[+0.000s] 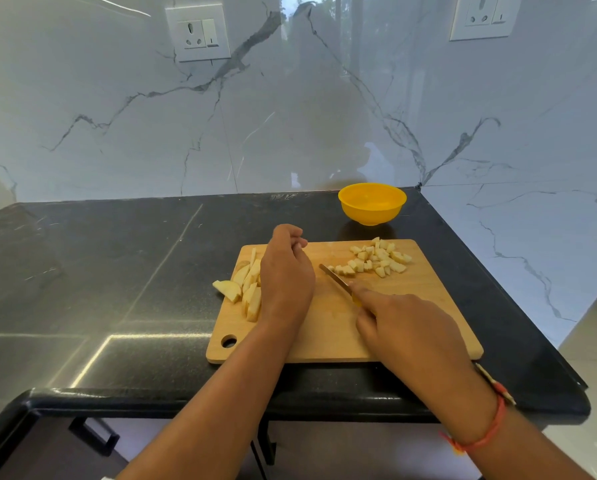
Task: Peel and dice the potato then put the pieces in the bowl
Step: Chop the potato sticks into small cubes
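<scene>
The right hand (408, 327) was clamped around the handle of a knife (336, 279), its forefinger stretched along the back of the blade. Only a sliver of yellow handle showed beneath the fingers. From that hand the blade pointed toward 10 o'clock, low over the wooden cutting board (411, 306), with its tip just beside the nearest of the diced potato pieces (380, 259). Those cubes lay in a loose heap at 1 o'clock from the board's middle, near its far right corner. A red thread band (491, 424) circled the right wrist.

The left hand (286, 275) was at 9 o'clock from the knife, back upward, with its fingers curled in toward the thumb. Whether they pinched anything could not be told. Beside it and partly hidden under it, at the board's 9 o'clock edge, lay the potato strips (252, 289), long wedges not yet diced, one of them overhanging the left rim.

The yellow bowl (372, 202) stood on the black countertop (117, 271) just past 12 o'clock beyond the board, apart from it. Behind rose a veined marble wall (290, 116), with the near socket (198, 32) at 11 o'clock and the far socket (482, 15) at 1 o'clock.
</scene>
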### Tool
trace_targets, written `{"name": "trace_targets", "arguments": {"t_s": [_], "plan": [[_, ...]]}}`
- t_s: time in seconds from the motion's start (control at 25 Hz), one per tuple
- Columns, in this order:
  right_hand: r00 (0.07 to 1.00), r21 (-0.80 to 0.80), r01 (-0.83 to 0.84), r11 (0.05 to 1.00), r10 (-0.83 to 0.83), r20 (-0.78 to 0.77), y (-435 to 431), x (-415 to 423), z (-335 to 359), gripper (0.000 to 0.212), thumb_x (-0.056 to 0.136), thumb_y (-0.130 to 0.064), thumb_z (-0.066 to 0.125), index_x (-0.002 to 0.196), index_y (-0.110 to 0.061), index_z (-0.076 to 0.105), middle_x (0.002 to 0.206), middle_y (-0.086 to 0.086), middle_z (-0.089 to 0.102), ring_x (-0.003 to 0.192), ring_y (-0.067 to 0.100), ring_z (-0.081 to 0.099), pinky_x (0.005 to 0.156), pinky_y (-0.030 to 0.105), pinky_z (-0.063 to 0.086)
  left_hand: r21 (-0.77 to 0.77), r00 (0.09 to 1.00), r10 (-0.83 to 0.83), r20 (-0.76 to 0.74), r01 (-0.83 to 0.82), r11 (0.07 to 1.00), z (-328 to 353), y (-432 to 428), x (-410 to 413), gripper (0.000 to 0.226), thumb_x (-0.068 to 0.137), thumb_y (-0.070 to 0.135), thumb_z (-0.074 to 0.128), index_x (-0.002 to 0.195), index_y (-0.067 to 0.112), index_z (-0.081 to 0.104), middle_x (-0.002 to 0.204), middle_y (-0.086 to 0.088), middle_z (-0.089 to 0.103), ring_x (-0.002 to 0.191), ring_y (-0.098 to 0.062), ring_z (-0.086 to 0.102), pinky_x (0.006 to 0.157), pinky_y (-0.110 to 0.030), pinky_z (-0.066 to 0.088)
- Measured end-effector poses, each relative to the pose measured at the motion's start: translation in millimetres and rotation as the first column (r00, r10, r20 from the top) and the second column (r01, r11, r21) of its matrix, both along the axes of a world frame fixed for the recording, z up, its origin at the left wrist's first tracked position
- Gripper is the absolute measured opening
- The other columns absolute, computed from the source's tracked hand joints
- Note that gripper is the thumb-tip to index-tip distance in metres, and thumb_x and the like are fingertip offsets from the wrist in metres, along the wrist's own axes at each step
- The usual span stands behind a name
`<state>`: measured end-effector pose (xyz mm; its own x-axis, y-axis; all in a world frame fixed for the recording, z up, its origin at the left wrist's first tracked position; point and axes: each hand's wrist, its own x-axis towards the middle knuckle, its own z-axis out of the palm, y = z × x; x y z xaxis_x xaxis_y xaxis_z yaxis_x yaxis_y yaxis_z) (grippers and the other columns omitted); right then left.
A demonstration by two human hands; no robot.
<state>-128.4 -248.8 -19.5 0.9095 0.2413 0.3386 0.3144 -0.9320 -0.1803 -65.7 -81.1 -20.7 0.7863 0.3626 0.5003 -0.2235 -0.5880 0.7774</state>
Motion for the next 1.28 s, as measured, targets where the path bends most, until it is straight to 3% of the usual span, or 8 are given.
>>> {"name": "trace_targets", "arguments": {"t_s": [0.12, 0.28, 0.6, 0.76, 0.92, 1.08, 1.28], "plan": [[0.999, -0.03, 0.045, 0.999, -0.045, 0.0, -10.4, 13.3, -2.1, 0.048, 0.098, -0.051, 0.027, 0.146, -0.053, 0.026, 0.068, -0.012, 0.051, 0.058, 0.007, 0.05, 0.054, 0.028, 0.051, -0.014, 1.0, 0.01, -0.014, -0.01, 1.0, 0.1, 0.0, 1.7, 0.023, 0.098, 0.004, 0.05, 0.115, 0.019, 0.055, 0.101, 0.007, 0.064, 0.091, -0.007, 0.06, 0.074, -0.015, 0.046], [0.994, -0.028, 0.109, 0.994, -0.109, 0.006, -24.8, 31.3, 0.7, 0.044, 0.098, -0.05, 0.029, 0.142, -0.056, 0.033, 0.07, -0.014, 0.052, 0.057, 0.005, 0.048, 0.045, 0.022, 0.039, -0.008, 0.998, 0.033, -0.055, -0.034, 0.999, -1.9, 0.6, 5.5, 0.023, 0.098, 0.006, 0.053, 0.115, 0.021, 0.056, 0.1, 0.009, 0.064, 0.091, -0.005, 0.059, 0.071, -0.011, 0.043], [0.997, 0.19, 0.049, 0.98, -0.037, -0.065, -12.7, 28.9, -8.9, 0.047, 0.092, -0.055, 0.035, 0.138, -0.054, 0.041, 0.081, -0.016, 0.065, 0.059, 0.002, 0.054, 0.047, 0.021, 0.046, 0.095, 1.0, -0.007, -0.025, 0.009, 0.995, 15.0, 9.6, -7.4, 0.017, 0.099, 0.011, 0.055, 0.11, 0.021, 0.064, 0.102, 0.01, 0.063, 0.091, -0.004, 0.059, 0.072, -0.007, 0.041], [0.998, 0.173, 0.065, 0.983, -0.066, -0.001, -7.1, 23.6, -12.7, 0.046, 0.093, -0.056, 0.037, 0.138, -0.053, 0.041, 0.062, -0.017, 0.055, 0.053, 0.003, 0.051, 0.041, 0.021, 0.038, 0.317, 0.955, 0.047, -0.294, 0.051, 0.947, 33.0, 62.6, -18.8, 0.014, 0.099, 0.022, 0.058, 0.106, 0.026, 0.069, 0.099, 0.01, 0.064, 0.077, -0.004, 0.059, 0.065, -0.022, 0.048], [0.997, 0.142, 0.066, 0.988, -0.069, 0.019, -7.2, 21.1, -14.0, 0.046, 0.093, -0.055, 0.034, 0.139, -0.054, 0.04, 0.059, -0.015, 0.052, 0.052, 0.005, 0.05, 0.043, 0.025, 0.044, 0.45, 0.872, 0.064, -0.485, 0.186, 0.873, 38.7, 77.2, -24.2, 0.035, 0.088, 0.041, 0.071, 0.119, 0.024, 0.066, 0.11, 0.011, 0.063, 0.093, -0.008, 0.058, 0.077, -0.025, 0.048], [0.998, 0.155, 0.056, 0.986, -0.062, 0.03, -7.7, 18.3, -13.1, 0.046, 0.094, -0.055, 0.034, 0.14, -0.053, 0.04, 0.058, -0.015, 0.051, 0.051, 0.005, 0.049, 0.044, 0.025, 0.045, 0.523, 0.814, 0.073, -0.576, 0.298, 0.798, 37.0, 70.6, -15.4, 0.047, 0.083, 0.042, 0.076, 0.125, 0.025, 0.065, 0.123, 0.004, 0.062, 0.098, -0.012, 0.055, 0.083, -0.025, 0.044], [0.997, 0.151, 0.044, 0.988, -0.053, 0.052, -8.3, 17.9, -14.4, 0.046, 0.095, -0.055, 0.036, 0.14, -0.051, 0.04, 0.058, -0.018, 0.049, 0.05, 0.005, 0.049, 0.042, 0.021, 0.04, 0.51, 0.794, 0.05, -0.606, 0.339, 0.79, 37.8, 71.7, -6.2, 0.037, 0.085, 0.036, 0.075, 0.12, 0.03, 0.067, 0.123, 0.006, 0.064, 0.102, -0.012, 0.057, 0.084, -0.025, 0.043]]}}
